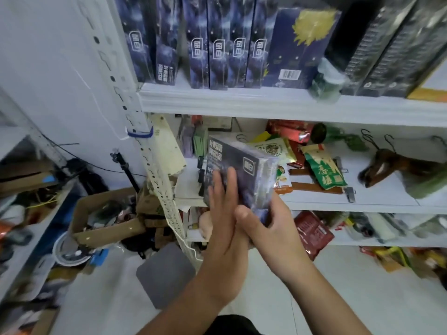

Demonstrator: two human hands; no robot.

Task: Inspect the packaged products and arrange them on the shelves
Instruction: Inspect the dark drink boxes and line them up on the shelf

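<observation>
Between the two sets of fingers, in front of the middle shelf (362,205), a dark blue box (244,170) wrapped in clear film stands tilted, its top leaning away towards the shelf. The left hand (225,223) lies flat against the near face of the box, its fingers (228,187) straight, held close together and pointing upward. The right hand (273,234) grips the lower right corner: its thumb (244,215) presses the near face just beside the left fingers, while the other fingers curl round the far side, out of sight. Well above the fingertips, on the upper shelf (242,100), a row of matching boxes (217,47) stands upright side by side. Just to the right of the right fingers, on the middle shelf, lies a green packet (325,171) among other loose packets, and farther right a brown carved animal head (391,168). Below the right hand, a red packet (312,234) rests on the lower shelf. Well to the left of the left fingers, an open cardboard carton (101,221) of clutter sits on the floor.
</observation>
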